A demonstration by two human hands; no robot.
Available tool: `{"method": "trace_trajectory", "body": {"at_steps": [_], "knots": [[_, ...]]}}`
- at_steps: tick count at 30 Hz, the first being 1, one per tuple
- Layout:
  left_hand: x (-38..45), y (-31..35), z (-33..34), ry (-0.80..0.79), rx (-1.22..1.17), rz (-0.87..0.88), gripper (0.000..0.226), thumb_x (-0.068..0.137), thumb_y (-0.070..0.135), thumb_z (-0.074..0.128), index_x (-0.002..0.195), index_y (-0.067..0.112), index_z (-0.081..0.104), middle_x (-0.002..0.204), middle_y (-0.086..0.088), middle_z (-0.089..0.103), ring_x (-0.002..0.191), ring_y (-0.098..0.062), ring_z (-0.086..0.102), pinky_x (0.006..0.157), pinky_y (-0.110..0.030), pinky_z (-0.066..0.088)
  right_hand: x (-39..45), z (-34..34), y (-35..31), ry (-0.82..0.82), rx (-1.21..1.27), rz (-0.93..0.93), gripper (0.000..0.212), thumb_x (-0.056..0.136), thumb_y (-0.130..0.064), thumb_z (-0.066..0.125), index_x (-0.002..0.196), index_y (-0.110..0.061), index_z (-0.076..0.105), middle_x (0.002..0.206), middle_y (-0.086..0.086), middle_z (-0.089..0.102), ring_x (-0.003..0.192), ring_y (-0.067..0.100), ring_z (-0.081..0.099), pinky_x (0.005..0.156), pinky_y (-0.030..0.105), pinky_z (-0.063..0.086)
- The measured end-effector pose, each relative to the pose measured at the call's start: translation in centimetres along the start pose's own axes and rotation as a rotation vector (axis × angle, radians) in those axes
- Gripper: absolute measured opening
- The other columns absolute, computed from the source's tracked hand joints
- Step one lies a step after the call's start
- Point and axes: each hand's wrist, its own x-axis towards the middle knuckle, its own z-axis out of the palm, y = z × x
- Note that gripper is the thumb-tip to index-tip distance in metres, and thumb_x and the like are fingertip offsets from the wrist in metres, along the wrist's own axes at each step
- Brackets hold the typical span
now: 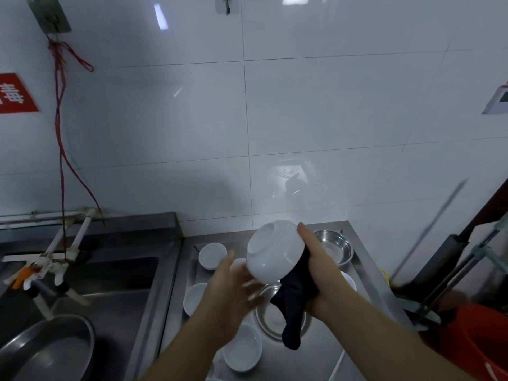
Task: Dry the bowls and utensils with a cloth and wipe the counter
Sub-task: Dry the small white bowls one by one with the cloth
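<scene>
Bowl (275, 250) upside down above counter (324, 361), right hand (320, 270) gripping it with dark cloth (295, 301), left hand (233, 292) blurred, fingers spread under it

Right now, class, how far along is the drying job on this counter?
Nothing is clearly finished. In hand: the white bowl, held upturned between the left hand and the right hand, which grips the dark cloth. Left: the other white bowls, the steel bowls and wiping the counter.
</scene>
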Motion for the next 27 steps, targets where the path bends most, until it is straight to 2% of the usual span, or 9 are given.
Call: {"method": "trace_trajectory", "body": {"at_steps": [2, 5, 7, 10, 13, 16, 20, 23, 27], "knots": [[-0.4, -1.1, -0.4, -0.080, -0.136, -0.118, 0.060, 0.101, 0.051, 0.049, 0.130, 0.005, 0.075, 0.119, -0.018, 0.075, 0.108, -0.032, 0.069, 0.093, -0.042, 0.057, 0.3, -0.6, 0.0, 0.029, 0.009, -0.002, 0.075, 0.073, -0.080, 0.075, 0.124, -0.025, 0.078, 0.126, 0.015, 0.076, 0.109, 0.037, 0.076, 0.080, 0.052, 0.063], [-0.6, -1.3, -0.3, -0.155, -0.310, -0.107, 0.052, 0.082, 0.025, 0.079, 0.127, -0.002, 0.075, 0.111, -0.018, 0.072, 0.096, -0.028, 0.070, 0.086, -0.039, 0.062, 0.6, -1.4, 0.4, 0.038, -0.008, -0.020, 0.069, 0.076, -0.080, 0.072, 0.119, -0.026, 0.081, 0.123, 0.011, 0.078, 0.102, 0.029, 0.079, 0.078, 0.047, 0.063], [-0.3, -1.1, 0.0, -0.142, -0.410, -0.073, 0.047, 0.086, 0.021, 0.076, 0.127, -0.002, 0.074, 0.112, -0.018, 0.074, 0.092, -0.027, 0.075, 0.080, -0.038, 0.064, 0.6, -1.7, 1.0, 0.025, -0.039, -0.028, 0.068, 0.076, -0.083, 0.069, 0.114, -0.029, 0.083, 0.118, 0.004, 0.080, 0.096, 0.022, 0.079, 0.076, 0.042, 0.062], [0.3, -0.6, 0.0, -0.107, -0.529, -0.014, 0.039, 0.094, 0.019, 0.067, 0.126, -0.001, 0.075, 0.122, -0.019, 0.076, 0.101, -0.027, 0.079, 0.080, -0.035, 0.066, 0.6, -2.0, 1.7, 0.051, -0.030, -0.033, 0.064, 0.079, -0.080, 0.064, 0.108, -0.027, 0.085, 0.119, 0.005, 0.080, 0.101, 0.021, 0.079, 0.081, 0.037, 0.061], [0.6, 0.5, 0.3, -0.079, -0.571, 0.072, 0.032, 0.091, 0.018, 0.066, 0.112, 0.000, 0.082, 0.126, -0.019, 0.076, 0.107, -0.026, 0.079, 0.078, -0.032, 0.066, 0.9, -2.2, 2.6, 0.109, -0.015, -0.019, 0.068, 0.088, -0.077, 0.059, 0.114, -0.019, 0.083, 0.115, 0.010, 0.081, 0.097, 0.025, 0.080, 0.072, 0.033, 0.063], [0.9, 1.6, 0.3, 0.001, -0.606, 0.129, 0.044, 0.090, 0.019, 0.065, 0.127, -0.002, 0.073, 0.128, -0.019, 0.075, 0.108, -0.027, 0.079, 0.079, -0.036, 0.067, 1.0, -2.9, 3.2, 0.158, -0.084, -0.014, 0.060, 0.090, -0.065, 0.070, 0.115, -0.012, 0.080, 0.105, 0.017, 0.081, 0.080, 0.030, 0.076, 0.066, 0.037, 0.060], [0.9, 2.5, -0.4, 0.085, -0.500, 0.149, 0.042, 0.107, 0.023, 0.054, 0.143, 0.003, 0.058, 0.133, -0.020, 0.073, 0.120, -0.036, 0.072, 0.082, -0.045, 0.068, 1.3, -3.9, 2.2, 0.220, -0.073, -0.143, 0.045, 0.090, -0.047, 0.078, 0.118, -0.012, 0.077, 0.107, 0.019, 0.080, 0.084, 0.032, 0.078, 0.069, 0.040, 0.063], [0.3, 2.5, -0.3, 0.112, -0.344, 0.157, 0.034, 0.107, 0.022, 0.056, 0.139, 0.009, 0.060, 0.128, -0.021, 0.073, 0.106, -0.038, 0.077, 0.069, -0.047, 0.066, 1.2, -3.1, 0.1, 0.158, 0.005, -0.298, 0.037, 0.096, -0.048, 0.072, 0.123, -0.023, 0.076, 0.113, 0.012, 0.080, 0.096, 0.029, 0.080, 0.070, 0.038, 0.064], [-0.6, 1.8, 1.7, 0.066, -0.162, 0.206, 0.041, 0.093, 0.025, 0.070, 0.131, 0.010, 0.068, 0.115, -0.019, 0.077, 0.094, -0.033, 0.080, 0.070, -0.044, 0.064, 0.2, -1.1, -1.7, 0.073, -0.293, -0.618, 0.028, 0.089, -0.053, 0.071, 0.111, -0.036, 0.074, 0.105, 0.001, 0.079, 0.098, 0.024, 0.078, 0.074, 0.038, 0.066]]}}
